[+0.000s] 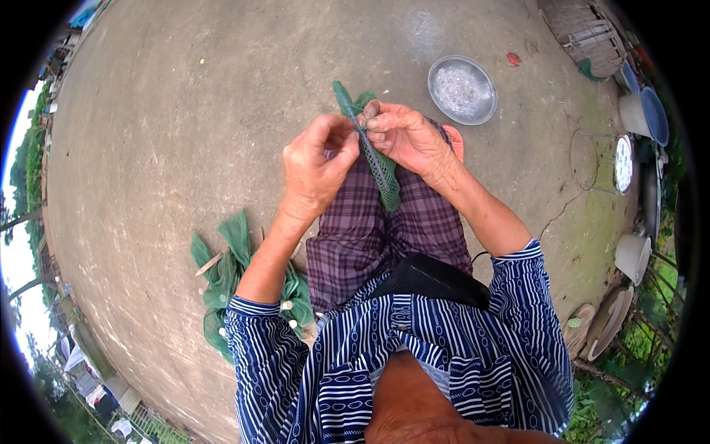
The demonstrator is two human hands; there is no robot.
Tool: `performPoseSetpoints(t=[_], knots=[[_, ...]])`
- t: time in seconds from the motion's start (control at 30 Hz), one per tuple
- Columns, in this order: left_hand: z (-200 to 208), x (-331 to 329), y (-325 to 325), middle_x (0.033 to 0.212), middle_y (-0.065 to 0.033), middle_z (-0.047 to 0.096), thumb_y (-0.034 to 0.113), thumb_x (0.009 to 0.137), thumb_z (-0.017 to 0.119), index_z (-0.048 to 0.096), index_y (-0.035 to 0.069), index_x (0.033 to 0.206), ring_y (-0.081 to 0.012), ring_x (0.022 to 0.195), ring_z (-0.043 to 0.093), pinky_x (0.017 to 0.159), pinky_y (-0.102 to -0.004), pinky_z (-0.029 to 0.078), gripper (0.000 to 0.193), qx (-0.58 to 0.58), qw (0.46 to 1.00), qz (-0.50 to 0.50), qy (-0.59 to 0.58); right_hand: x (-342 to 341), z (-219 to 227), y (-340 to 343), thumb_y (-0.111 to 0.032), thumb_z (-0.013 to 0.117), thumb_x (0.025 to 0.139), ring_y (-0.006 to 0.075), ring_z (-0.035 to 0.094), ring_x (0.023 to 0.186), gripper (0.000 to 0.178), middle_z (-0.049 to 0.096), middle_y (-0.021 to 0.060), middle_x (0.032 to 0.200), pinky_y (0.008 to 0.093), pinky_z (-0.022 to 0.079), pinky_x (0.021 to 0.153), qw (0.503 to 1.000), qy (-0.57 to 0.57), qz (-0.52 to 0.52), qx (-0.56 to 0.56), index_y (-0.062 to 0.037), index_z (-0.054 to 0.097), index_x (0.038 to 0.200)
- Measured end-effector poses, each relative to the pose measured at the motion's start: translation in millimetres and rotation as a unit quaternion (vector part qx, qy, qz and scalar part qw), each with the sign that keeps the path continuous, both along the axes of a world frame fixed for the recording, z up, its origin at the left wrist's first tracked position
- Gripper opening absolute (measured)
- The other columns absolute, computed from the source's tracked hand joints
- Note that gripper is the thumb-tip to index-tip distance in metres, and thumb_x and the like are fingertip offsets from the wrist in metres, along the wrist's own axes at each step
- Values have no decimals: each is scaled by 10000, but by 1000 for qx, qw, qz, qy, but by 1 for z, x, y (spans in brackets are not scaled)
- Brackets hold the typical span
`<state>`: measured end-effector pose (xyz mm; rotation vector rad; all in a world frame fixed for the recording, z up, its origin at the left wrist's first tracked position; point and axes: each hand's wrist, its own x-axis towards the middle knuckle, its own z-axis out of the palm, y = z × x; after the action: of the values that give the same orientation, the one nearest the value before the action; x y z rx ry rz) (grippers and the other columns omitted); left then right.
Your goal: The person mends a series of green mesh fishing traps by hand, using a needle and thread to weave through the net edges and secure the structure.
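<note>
My right hand (403, 137) is closed, pinching a narrow strip of green netting (383, 177) above my knees. A darker cord-like line runs along the strip, and its lower end hangs over my plaid trousers (347, 237). Close against the left side of the netting, my left hand (318, 159) is also closed, thumb and fingers pressed together. Whatever sits in those left fingertips is too small or hidden to make out. On the ground beside my left forearm lies a heap of green netting (222, 285) with several small white pieces and a thin stick-like piece on it.
Ahead to the right, a round metal basin (467, 120) holds pale, glinting bits on the concrete ground (170, 148). A small red thing (513, 59) lies beyond it. Along the right edge stand a blue-lined tub (655, 117), a wire stand (584, 159) and a pale bucket (632, 259).
</note>
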<state>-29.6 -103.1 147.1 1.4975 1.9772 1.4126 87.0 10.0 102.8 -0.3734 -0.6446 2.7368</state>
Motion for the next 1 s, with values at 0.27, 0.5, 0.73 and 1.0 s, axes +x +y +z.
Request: performPoseSetpoints(t=[0.27, 0.5, 0.73, 1.0], knots=[[-6, 2, 5, 647, -69, 596, 3, 705, 611, 556, 9, 791, -119, 531, 579, 478, -247, 460, 103, 11, 988, 0, 152, -2, -2, 0, -52, 592, 737, 79, 463, 628, 91, 519, 4, 713, 199, 360, 558, 999, 0, -1, 50, -16, 549, 808], [2, -4, 7, 574, -53, 564, 30, 672, 593, 560, -7, 751, -77, 494, 523, 474, -233, 437, 93, -114, 959, 2, -261, -4, 6, 2, -122, 586, 766, 83, 454, 585, 107, 500, -9, 677, 216, 357, 543, 995, -48, 6, 87, -25, 546, 786], [0, 5, -10, 607, -9, 522, 6, 722, 523, 532, -22, 768, -54, 512, 475, 457, -201, 388, 55, -90, 995, -28, -35, 1, 15, -7, -123, 541, 730, 59, 446, 561, 125, 487, 2, 608, 215, 358, 490, 859, -220, -94, 453, 1, 531, 731], [-9, 5, -15, 634, -34, 524, -25, 722, 501, 519, -17, 781, -81, 479, 492, 444, -197, 408, 62, -101, 916, -58, -384, -1, 5, -9, -140, 545, 733, 87, 470, 548, 159, 507, 21, 631, 237, 384, 485, 872, -222, -96, 426, 17, 536, 759]])
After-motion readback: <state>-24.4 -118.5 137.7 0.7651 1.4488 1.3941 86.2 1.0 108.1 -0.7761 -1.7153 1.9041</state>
